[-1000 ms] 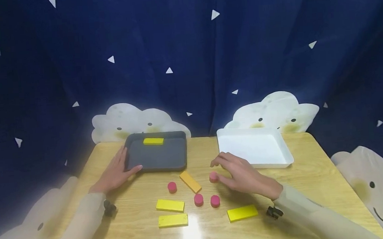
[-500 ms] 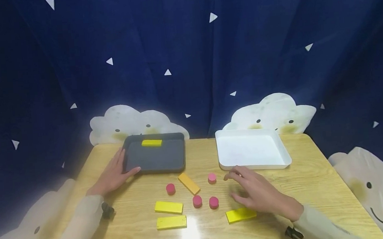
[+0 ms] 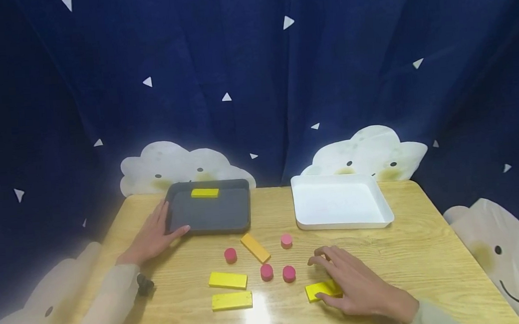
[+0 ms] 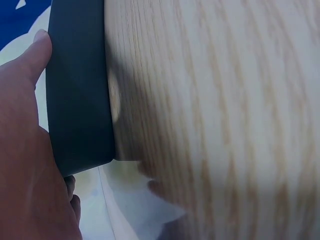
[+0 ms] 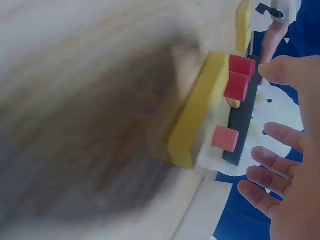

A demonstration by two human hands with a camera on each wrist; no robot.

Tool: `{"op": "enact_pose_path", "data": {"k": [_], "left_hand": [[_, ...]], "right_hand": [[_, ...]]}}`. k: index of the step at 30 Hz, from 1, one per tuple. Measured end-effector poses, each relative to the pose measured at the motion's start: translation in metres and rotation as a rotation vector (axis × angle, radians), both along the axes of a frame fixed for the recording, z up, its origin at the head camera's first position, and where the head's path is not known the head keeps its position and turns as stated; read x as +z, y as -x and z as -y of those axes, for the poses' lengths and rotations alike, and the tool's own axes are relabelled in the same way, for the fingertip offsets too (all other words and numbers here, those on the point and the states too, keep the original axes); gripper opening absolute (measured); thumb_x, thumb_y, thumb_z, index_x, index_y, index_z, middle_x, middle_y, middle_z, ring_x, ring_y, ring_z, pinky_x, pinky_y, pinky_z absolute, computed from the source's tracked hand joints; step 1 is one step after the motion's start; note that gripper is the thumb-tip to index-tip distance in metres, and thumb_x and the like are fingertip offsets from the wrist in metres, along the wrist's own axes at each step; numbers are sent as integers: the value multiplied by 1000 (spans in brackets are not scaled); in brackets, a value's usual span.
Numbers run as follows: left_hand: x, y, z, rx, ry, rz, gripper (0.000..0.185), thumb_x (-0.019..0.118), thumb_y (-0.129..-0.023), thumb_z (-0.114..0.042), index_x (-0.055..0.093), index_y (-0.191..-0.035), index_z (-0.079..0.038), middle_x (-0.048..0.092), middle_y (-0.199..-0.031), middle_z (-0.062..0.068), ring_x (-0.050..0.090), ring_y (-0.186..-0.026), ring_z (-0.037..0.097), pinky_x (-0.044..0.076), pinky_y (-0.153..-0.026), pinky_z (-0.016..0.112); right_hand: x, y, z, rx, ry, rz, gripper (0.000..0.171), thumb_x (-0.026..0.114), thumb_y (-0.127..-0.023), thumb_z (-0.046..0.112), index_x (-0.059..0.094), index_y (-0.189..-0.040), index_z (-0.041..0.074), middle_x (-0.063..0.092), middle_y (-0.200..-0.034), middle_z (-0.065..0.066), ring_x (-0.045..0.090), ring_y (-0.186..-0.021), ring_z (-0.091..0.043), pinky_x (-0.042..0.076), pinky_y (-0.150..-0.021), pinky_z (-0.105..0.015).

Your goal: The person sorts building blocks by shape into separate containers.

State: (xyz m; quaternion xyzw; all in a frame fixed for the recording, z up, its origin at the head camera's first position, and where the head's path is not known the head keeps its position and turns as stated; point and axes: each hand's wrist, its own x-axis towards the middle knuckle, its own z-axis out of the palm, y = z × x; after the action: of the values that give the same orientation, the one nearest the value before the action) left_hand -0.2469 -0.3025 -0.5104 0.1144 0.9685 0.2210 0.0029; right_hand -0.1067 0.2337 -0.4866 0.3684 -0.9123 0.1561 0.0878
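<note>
2 hands are at work on the wooden counter [image 3: 419, 251]. The right hand [image 3: 356, 288] lies over the nearest yellow block [image 3: 319, 289], at the counter's near right, with its fingers [image 3: 327, 255] loosely spread above and around the block; the right wrist view shows them splayed and not closed on it, so it touches or hovers rather than grips. The left hand [image 3: 153, 234] rests flat against the near left corner of the dark tray [image 3: 209, 215], thumb along its front edge, fingers straight.

This block looks like a flat, rigid painted wooden slab, probably light and a little slick on the varnished counter. Its 2 long sides look like the best place to pinch, thumb on the near edge and fingers on the far, since it lies too low to grasp from the ends easily.

1 yellow block in tray [image 3: 205, 192] sits at the tray's far edge. 2 more yellow blocks [image 3: 228, 280] lie near the left, 1 orange block [image 3: 255, 247] lies slanted at centre, and 4 pink cylinders [image 3: 289, 273] stand about it. Beyond them sits a white tray [image 3: 339, 201].
</note>
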Motion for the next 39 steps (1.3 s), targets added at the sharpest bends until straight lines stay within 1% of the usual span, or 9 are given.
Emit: {"op": "enact_pose_path", "data": {"k": [3, 8, 14, 20, 25, 29, 33, 36, 39], "left_hand": [[1, 0, 0, 0, -2, 2, 115, 60, -101, -68, 6, -169, 6, 4, -176, 31, 10, -161, 53, 14, -130, 68], [1, -1, -1, 2, 3, 8, 115, 60, -101, -69, 4, -169, 5, 4, -176, 31, 9, -161, 52, 13, -130, 68], [-1, 1, 0, 8, 4, 1, 116, 60, -101, -70, 5, -169, 5, 5, -176, 31, 10, -161, 52, 13, -130, 67], [1, -1, -1, 5, -3, 12, 116, 61, -100, -69, 4, -170, 4, 4, -177, 30, 9, -162, 52, 13, -130, 68], [2, -3, 0, 0, -11, 16, 116, 61, -100, -68, 2, -170, 3, 2, -177, 30, 8, -162, 51, 12, -130, 68], [2, -2, 0, -4, -11, 15, 116, 61, -101, -68, 1, -170, 3, 1, -177, 29, 8, -162, 51, 12, -130, 68], [3, -3, -1, 0, -7, 21, 116, 60, -101, -69, 1, -170, 3, 0, -177, 28, 7, -162, 51, 12, -130, 68], [3, -3, 0, 2, -3, 17, 116, 60, -101, -69, 1, -170, 3, 1, -177, 29, 8, -162, 51, 12, -130, 68], [1, -2, 0, 2, -3, 13, 116, 61, -101, -69, 2, -170, 4, 3, -177, 30, 9, -162, 52, 12, -130, 68]], "right_hand": [[-5, -4, -3, -6, -10, 23, 57, 86, -85, 45, 64, -133, 23, 54, -133, 13, 46, -99, -3, 48, -78, -23], [-13, -9, -7, 0, -27, 38, 52, 84, -86, 44, 67, -131, 24, 54, -130, 13, 48, -103, -4, 52, -81, -27], [-21, -12, -9, -3, -54, 68, 44, 82, -89, 46, 67, -126, 30, 55, -127, 14, 47, -102, -2, 52, -82, -27], [-26, -14, -10, -6, -79, 98, 39, 78, -95, 46, 68, -129, 29, 56, -128, 13, 53, -107, -6, 57, -90, -36], [-26, -16, -11, -17, -88, 141, 40, 77, -97, 41, 68, -132, 26, 59, -130, 12, 57, -113, -9, 58, -101, -44], [-24, -17, -11, -23, -77, 164, 37, 78, -96, 33, 68, -131, 25, 58, -127, 15, 55, -108, -4, 58, -102, -43], [-23, -17, -11, -24, -58, 169, 36, 79, -95, 27, 69, -129, 26, 57, -125, 17, 54, -105, -2, 57, -106, -46], [-22, -18, -12, -22, -51, 187, 35, 79, -95, 27, 69, -129, 26, 57, -122, 17, 53, -103, -2, 59, -101, -41], [-22, -18, -13, -17, -43, 212, 34, 79, -96, 27, 68, -128, 25, 57, -119, 18, 51, -99, 0, 58, -88, -31]]}}
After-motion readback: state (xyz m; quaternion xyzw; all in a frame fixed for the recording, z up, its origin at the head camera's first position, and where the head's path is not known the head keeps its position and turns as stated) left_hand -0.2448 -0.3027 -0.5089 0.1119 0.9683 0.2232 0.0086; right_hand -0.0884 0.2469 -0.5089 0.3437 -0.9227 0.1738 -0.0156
